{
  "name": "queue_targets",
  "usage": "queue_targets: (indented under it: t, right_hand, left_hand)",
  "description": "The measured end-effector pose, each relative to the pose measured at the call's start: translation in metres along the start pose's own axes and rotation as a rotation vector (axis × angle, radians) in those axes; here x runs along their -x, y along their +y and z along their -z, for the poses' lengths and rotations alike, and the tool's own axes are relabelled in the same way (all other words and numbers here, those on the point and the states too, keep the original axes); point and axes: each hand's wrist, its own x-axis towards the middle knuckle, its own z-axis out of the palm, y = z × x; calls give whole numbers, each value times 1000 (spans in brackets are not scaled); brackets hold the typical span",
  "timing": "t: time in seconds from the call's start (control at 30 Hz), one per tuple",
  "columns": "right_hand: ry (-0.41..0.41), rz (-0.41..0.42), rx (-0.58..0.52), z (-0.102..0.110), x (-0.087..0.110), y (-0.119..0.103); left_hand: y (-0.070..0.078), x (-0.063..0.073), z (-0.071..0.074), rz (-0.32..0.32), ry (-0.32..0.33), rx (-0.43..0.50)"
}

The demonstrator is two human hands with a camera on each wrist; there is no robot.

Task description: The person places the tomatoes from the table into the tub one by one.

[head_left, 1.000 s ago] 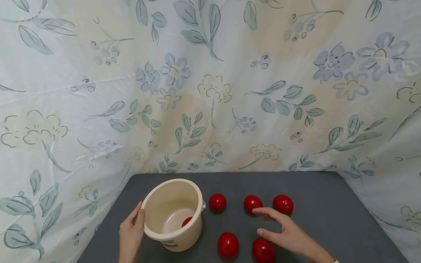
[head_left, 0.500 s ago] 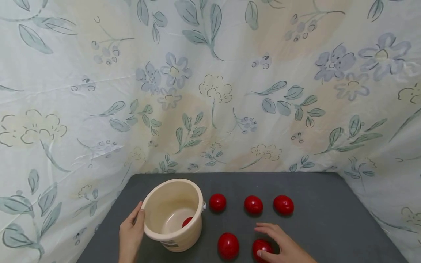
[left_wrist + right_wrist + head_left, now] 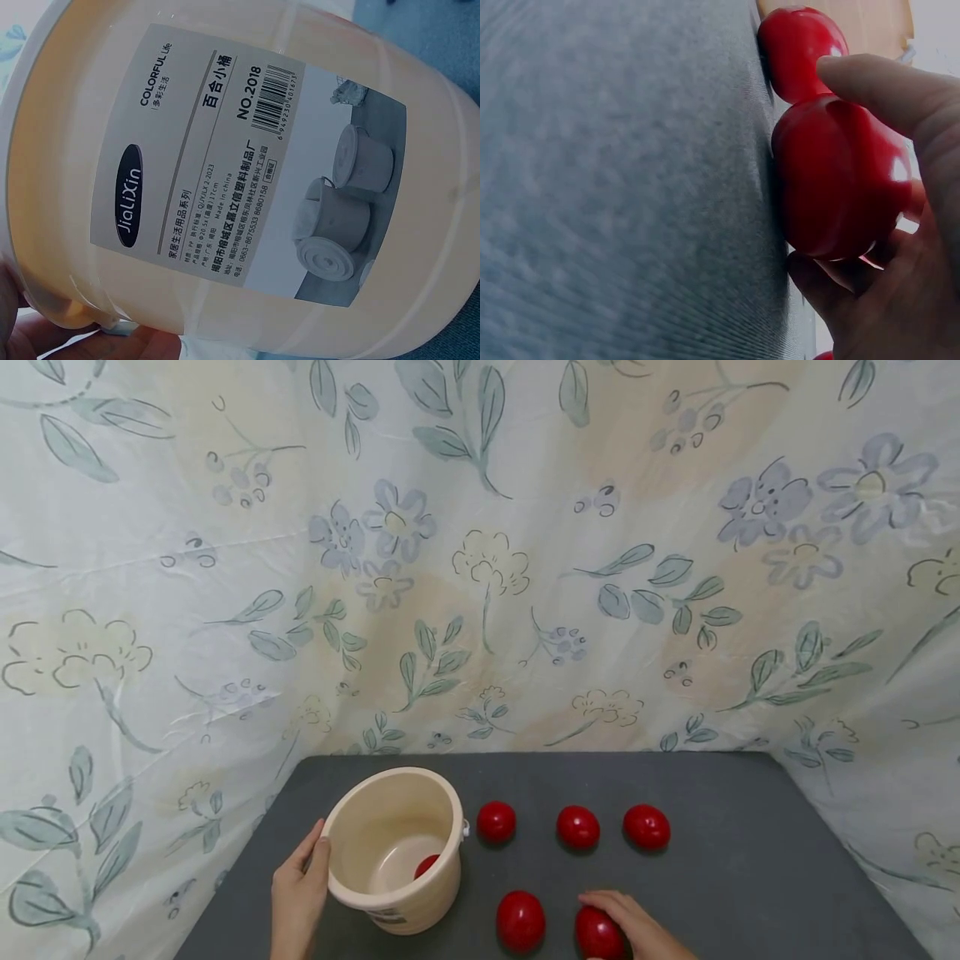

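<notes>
A cream plastic bucket [image 3: 435, 902] stands tilted toward me at the left of the table, with part of one red apple [image 3: 427, 865] showing inside. My left hand [image 3: 300, 889] grips its left rim, thumb and fingers on either side. The printed label [image 3: 255, 165] on the bucket's wall fills the left wrist view. At the front, my right hand [image 3: 637, 927] curls its fingers around a glossy red apple [image 3: 597, 933] resting on the table. In the right wrist view, the thumb [image 3: 877, 86] lies on one side of that apple and the fingers on the other.
Another apple [image 3: 521, 922] lies between the bucket and my right hand. Farther back sit three more: one apple [image 3: 497, 822] beside the bucket, a middle apple [image 3: 577, 827] and a right-hand apple [image 3: 647, 827]. A floral cloth [image 3: 480, 610] surrounds the dark grey table [image 3: 735, 843].
My right hand has come down toward the front edge, away from the back apples, and its fingers have closed around the front right apple. The left hand and bucket have stayed still.
</notes>
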Motion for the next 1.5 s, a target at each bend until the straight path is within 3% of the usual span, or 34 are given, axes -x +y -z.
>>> queue_targets:
  t: [0.2,0.53,0.6,0.73,0.83,1.1,1.5]
  right_hand:
    - [2,-9,19,-2,1,6]
    - [-12,45,-70,-1,0,7]
    - [-36,15,-120,2,-1,2]
    - [-76,-139,-249,9,-7,-13]
    - [-68,-241,-272,16,-14,-28]
    - [-2,-244,-136,33,-29,-53]
    - [3,-118,69,75,-64,-90]
  left_hand:
    - [0,1,-1,-10,13,1]
    - [0,0,-1,-6,14,-3]
    - [0,0,-1,-6,12,-5]
    - [-1,1,-1,-5,11,-4]
    - [-1,1,-1,-1,13,-2]
    - [-1,0,-1,-2,3,-2]
    - [-1,0,1,-28,24,3]
